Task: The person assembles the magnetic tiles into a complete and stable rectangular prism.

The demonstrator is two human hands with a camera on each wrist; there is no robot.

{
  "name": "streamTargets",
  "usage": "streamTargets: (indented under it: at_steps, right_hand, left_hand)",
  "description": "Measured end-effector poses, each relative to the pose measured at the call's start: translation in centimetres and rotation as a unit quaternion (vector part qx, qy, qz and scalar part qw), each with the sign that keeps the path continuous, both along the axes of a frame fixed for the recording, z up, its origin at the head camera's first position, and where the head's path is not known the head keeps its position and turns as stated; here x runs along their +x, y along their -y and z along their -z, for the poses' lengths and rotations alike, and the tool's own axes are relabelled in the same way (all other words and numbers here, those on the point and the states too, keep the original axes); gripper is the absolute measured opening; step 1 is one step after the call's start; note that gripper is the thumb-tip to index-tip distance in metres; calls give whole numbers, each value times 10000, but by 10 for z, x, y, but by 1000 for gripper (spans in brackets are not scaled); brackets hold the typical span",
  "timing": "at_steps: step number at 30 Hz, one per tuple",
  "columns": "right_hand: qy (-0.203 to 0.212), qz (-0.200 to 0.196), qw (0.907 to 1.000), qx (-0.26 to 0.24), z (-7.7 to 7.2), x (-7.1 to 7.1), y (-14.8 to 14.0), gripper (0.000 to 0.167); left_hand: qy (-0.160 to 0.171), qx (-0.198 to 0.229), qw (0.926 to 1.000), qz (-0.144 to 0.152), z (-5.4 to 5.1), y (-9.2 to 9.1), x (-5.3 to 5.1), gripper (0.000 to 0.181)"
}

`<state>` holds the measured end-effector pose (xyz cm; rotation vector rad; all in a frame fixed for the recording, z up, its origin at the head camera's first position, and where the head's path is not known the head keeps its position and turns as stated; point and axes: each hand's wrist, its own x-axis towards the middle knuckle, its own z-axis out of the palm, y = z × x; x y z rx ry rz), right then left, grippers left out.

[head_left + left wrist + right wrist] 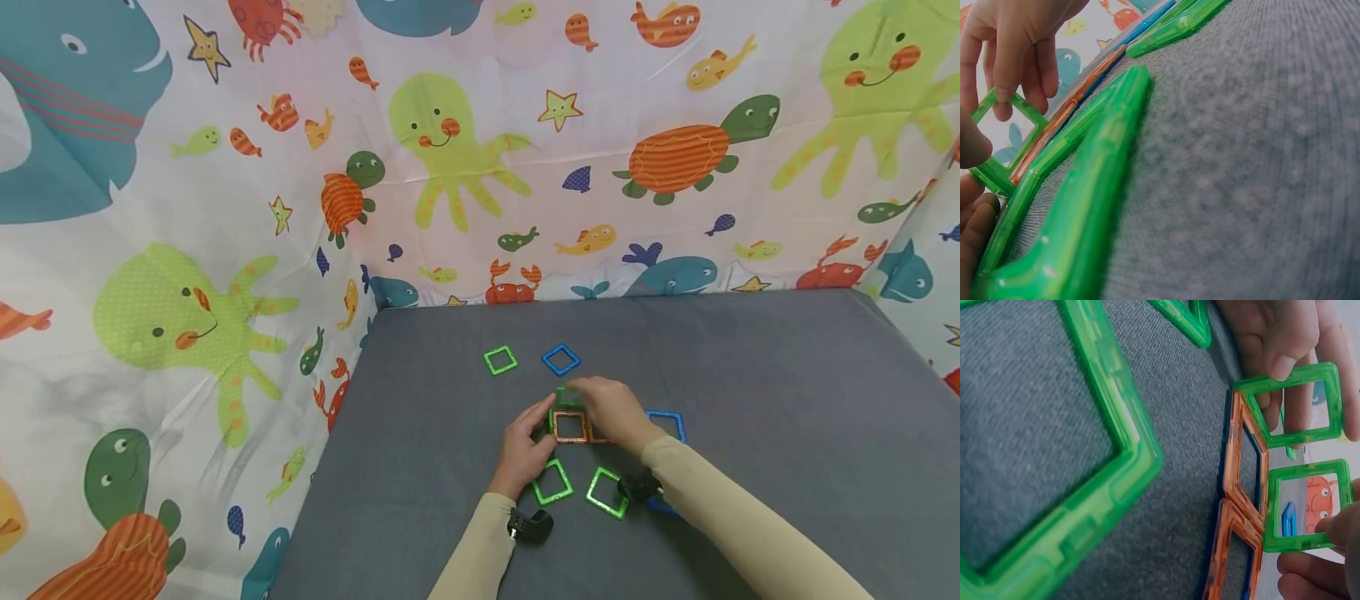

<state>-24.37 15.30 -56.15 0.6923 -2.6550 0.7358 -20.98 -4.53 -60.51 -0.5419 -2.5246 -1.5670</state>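
At the orange frame's (572, 440) nine and twelve o'clock, our left hand (524, 443) and right hand (613, 411) pinch green frames (1307, 435); likely edge-joining, needing alignment next.

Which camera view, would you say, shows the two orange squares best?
The right wrist view: both orange squares appear large and close, though one is cut off. The head view shows them small, one partly behind the right hand; the left wrist view, only a thin strip.
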Motion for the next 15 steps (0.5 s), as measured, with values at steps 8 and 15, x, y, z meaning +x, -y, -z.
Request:
streamTargets:
  at_steps: [8, 15]
  right_hand:
    - [-53, -40, 10000, -8, -3, 4, 4, 25]
    - [-61, -75, 9999, -37, -3, 3, 4, 25]
  left_hand:
    - [108, -22, 9999, 10, 0, -1, 0, 67]
    - [184, -51, 9998, -28, -1, 0, -1, 68]
